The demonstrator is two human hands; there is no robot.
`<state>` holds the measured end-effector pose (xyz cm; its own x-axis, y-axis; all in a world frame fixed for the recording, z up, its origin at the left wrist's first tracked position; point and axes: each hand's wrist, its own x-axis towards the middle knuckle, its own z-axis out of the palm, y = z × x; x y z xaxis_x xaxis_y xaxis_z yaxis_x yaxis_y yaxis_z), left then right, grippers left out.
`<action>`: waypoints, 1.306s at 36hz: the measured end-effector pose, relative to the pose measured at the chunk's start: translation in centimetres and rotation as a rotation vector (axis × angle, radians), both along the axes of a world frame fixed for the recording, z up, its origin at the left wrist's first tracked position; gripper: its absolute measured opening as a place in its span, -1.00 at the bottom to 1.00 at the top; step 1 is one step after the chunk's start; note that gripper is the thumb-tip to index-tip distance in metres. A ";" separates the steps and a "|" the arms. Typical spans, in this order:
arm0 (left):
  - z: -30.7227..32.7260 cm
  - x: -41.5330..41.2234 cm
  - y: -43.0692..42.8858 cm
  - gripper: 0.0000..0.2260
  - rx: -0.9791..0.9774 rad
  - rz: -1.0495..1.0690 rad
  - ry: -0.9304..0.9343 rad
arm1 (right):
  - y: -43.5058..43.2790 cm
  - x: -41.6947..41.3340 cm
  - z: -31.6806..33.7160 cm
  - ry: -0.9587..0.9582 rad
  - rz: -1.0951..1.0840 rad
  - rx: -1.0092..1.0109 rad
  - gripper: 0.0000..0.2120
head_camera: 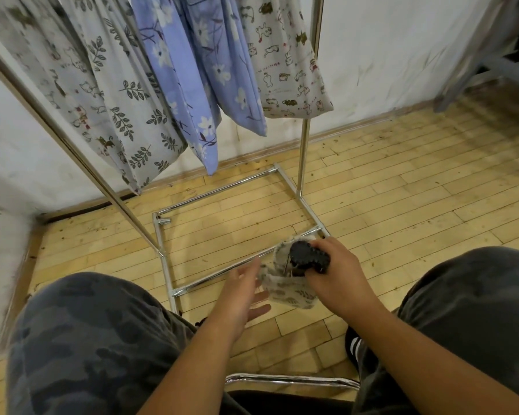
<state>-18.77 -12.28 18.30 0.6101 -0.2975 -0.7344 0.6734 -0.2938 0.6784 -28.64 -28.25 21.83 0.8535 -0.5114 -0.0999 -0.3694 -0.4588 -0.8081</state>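
The right hand (339,271) is clenched around a black round ridged tool (307,259), gripping it from the right side, with its disc-shaped end facing left. The left hand (243,292) is released, with straight fingers and its palm turned towards a small grey leaf-print cloth (291,295). Its fingertips are at the cloth's left edge, but blur hides whether they touch. The cloth hangs in the air between the two hands, low in front of the knees, and its upper part bunches against the tool.

A pale wooden plank floor (402,190) runs under everything and meets a scuffed white wall (387,55). A chrome tubular clothes rack (303,151) stands on the floor, its rectangular base frame just beyond the hands. Three garments hang from it: a grey leaf-print garment (126,115) on the left, a blue floral garment (192,70) in the middle and a cream animal-print garment (285,64) on the right. Dark camouflage trousers (87,339) cover both knees on either side of the arms. A short chrome tube (291,380) lies between the legs.
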 end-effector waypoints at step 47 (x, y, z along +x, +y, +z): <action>-1.6 1.7 1.2 -0.88 0.128 0.247 -0.587 | -2.3 0.0 -1.5 0.270 -0.277 0.167 -0.70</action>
<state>-17.05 -11.06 16.74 0.9599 -0.0295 -0.2787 0.2596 -0.2809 0.9240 -28.67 -30.58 20.29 0.6182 -0.6755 -0.4019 -0.6688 -0.1834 -0.7205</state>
